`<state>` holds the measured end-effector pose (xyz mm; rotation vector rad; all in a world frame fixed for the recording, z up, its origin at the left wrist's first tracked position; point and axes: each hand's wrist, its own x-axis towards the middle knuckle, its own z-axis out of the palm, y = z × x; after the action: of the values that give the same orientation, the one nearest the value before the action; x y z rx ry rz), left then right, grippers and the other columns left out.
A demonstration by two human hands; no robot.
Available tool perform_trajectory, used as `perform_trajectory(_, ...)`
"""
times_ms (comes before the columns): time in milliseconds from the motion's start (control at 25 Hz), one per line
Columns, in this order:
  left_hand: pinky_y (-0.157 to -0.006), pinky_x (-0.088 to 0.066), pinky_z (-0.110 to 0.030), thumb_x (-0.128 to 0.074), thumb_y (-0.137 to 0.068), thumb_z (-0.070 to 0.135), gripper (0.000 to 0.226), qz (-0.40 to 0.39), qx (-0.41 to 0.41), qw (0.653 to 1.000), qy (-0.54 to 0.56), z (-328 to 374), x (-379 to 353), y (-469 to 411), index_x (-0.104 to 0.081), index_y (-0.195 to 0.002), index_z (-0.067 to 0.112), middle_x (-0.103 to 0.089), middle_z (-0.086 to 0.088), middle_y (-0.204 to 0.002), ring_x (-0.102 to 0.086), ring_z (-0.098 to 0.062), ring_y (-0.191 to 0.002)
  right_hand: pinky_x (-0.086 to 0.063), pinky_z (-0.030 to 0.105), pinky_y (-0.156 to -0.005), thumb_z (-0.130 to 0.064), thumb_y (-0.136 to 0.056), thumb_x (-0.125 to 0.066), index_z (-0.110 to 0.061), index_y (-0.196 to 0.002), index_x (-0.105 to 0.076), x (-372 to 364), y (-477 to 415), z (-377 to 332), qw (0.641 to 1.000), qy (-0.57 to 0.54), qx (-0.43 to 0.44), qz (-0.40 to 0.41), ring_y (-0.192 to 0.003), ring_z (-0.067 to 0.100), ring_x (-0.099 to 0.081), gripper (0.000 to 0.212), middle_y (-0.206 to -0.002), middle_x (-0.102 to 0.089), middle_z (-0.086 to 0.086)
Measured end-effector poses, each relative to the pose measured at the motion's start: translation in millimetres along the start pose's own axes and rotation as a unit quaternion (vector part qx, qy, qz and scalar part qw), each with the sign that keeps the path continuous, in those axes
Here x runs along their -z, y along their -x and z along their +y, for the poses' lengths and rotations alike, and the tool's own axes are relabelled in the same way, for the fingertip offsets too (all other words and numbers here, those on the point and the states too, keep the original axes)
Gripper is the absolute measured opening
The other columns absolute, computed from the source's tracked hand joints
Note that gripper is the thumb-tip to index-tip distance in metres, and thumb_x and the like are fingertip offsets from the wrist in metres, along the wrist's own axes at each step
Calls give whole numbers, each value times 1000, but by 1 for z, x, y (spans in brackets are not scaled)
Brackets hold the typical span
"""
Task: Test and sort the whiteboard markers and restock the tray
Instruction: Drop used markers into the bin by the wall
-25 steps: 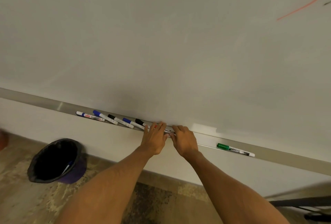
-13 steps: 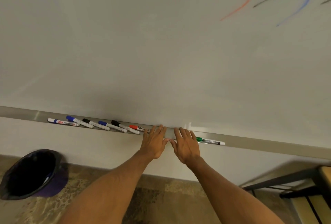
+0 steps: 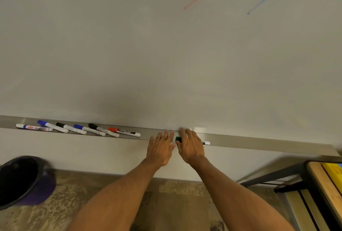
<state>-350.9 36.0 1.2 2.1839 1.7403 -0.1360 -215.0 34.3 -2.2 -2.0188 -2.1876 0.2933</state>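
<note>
Markers [image 3: 77, 129] cluster at the tray's [image 3: 259, 143] left end; right hand [image 3: 191, 147], fingers straight, covers the green marker [image 3: 178, 139] mid-tray, probably to slide it over; left hand [image 3: 160, 147] lies flat beside, holding nothing

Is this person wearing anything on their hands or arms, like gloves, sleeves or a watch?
No. The left hand and right hand are bare: no gloves, rings or watch show, and no sleeve reaches into view.

Dim warm light, soft shadow on whiteboard [image 3: 166, 55] above hands, glare patch on tray [image 3: 259, 143], edges bent, bin [image 3: 24, 180] blurred.
</note>
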Motion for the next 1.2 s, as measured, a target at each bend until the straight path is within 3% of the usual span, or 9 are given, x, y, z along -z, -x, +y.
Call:
perform_trajectory(240, -118, -16, -39, -35, -103, 36, 54, 72, 8, 997, 9, 11, -7, -13, -17, -151, 20, -17, 0, -159, -16, -20, -145, -42, 37, -93, -23, -100, -41, -10, -128, -45, 4, -6, 10, 999, 9, 24, -21, -116, 25, -47, 32, -129, -49, 10)
perform_trajectory(360, -115, -25, -39, -45, -99, 34, 45, 95, 1, 995, 23, 10, -9, -20, -33, -142, 22, -37, -1, -149, -32, -20, -138, -42, 37, -90, -20, -98, -45, -8, -119, -54, 2, -10, 13, 998, 11, 59, -36, -112, 26, -48, 25, -121, -52, 10)
perform_trajectory(520, -114, -23, -38, -52, -97, 34, 38, 116, -30, 993, 17, 6, -5, -22, -47, -133, 27, -47, 4, -143, -42, -17, -132, -40, 33, -86, -11, -95, -49, -11, -118, -58, 6, -13, 17, 995, -21, 95, -23, -106, 27, -51, 25, -115, -56, 9)
perform_trajectory(680, -106, -30, -32, -57, -94, 32, 18, 158, -62, 986, 2, 4, 16, -23, -63, -111, 31, -68, 10, -109, -61, -11, -101, -40, 36, -82, -4, -91, -46, -7, -118, -56, 29, -15, 10, 988, -35, 153, -11, -101, 30, -52, 29, -110, -59, 12)
perform_trajectory(840, -87, -42, -26, -52, -96, 29, 17, 154, -89, 984, -31, -6, 44, -21, -67, -103, 24, -71, 4, -99, -64, -14, -86, -32, 31, -75, -12, -95, -43, -9, -109, -52, 47, -15, 3, 982, -22, 187, -3, -96, 30, -54, 18, -107, -60, 11)
perform_trajectory(960, -75, -43, -30, -47, -99, 31, 25, 156, -118, 979, -50, -7, 65, -15, -65, -101, 13, -69, -5, -102, -64, -21, -88, -36, 33, -76, -27, -101, -35, -10, -110, -54, 69, -15, -6, 979, 0, 205, 5, -96, 27, -54, 27, -109, -60, 9)
perform_trajectory(1120, -77, -41, -30, -40, -101, 38, 38, 164, -122, 976, -73, -6, 100, -2, -61, -112, 8, -67, -9, -111, -63, -25, -96, -39, 33, -74, -32, -102, -33, -16, -114, -55, 106, -16, -23, 972, 50, 225, 53, -91, 27, -59, 30, -104, -63, 7)
perform_trajectory(1200, -78, -36, -28, -38, -102, 33, 35, 179, -131, 971, -91, -9, 120, 6, -59, -117, 10, -66, -9, -114, -62, -26, -99, -37, 31, -68, -35, -103, -29, -25, -125, -51, 123, -13, -29, 970, 77, 214, 83, -84, 28, -61, 33, -100, -64, 7)
